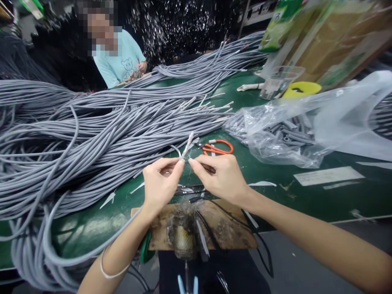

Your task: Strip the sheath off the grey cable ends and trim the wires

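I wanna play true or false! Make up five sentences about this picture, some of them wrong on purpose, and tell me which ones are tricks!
1. The bare left hand pinches a slender, whitish cable end. True.
2. The bare right hand grips the orange-handled metal snips. False: the snips lie beyond it on the dark green table.
3. Short grey plastic tubes are inside the clear plastic bag. True.
4. The person across the table wears a plain red shirt. False: it is a light-blue shirt with a bear drawing.
5. A thin white band circles the left forearm. True.
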`<state>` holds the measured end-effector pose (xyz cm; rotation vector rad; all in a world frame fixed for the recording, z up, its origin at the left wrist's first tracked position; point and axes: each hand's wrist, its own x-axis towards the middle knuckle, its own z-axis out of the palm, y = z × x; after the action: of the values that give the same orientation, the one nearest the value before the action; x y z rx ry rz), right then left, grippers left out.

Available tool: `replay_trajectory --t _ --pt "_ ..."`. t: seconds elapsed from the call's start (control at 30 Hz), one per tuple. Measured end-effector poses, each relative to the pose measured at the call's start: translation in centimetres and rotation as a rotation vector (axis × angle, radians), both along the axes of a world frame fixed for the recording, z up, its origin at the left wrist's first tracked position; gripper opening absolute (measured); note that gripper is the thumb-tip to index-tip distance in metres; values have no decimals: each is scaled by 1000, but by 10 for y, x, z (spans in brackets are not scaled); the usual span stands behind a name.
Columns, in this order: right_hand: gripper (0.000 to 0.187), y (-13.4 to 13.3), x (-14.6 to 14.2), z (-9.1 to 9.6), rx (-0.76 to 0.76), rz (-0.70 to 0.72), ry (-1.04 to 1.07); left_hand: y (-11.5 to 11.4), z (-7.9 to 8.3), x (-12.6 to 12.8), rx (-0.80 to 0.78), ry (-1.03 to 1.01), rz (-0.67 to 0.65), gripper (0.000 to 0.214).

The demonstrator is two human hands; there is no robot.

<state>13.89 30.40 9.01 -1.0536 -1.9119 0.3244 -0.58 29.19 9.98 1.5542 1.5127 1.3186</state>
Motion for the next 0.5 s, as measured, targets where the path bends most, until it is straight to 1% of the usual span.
replay_trajectory --t 0.17,0.3,0.37,0.5 --pt "40 2 1 1 -19 -6 2 -2 0 0 60 53 -8 16" --pt "40 1 0 2 -19 -12 39 -4 1 0 134 155 -13 13" --pt "40 0 -1 0 29 -19 24 -5 1 0 178 227 -13 11" --pt "35 -2 -2 -9 227 -10 -81 -7 -1 -1 233 312 -15 10"
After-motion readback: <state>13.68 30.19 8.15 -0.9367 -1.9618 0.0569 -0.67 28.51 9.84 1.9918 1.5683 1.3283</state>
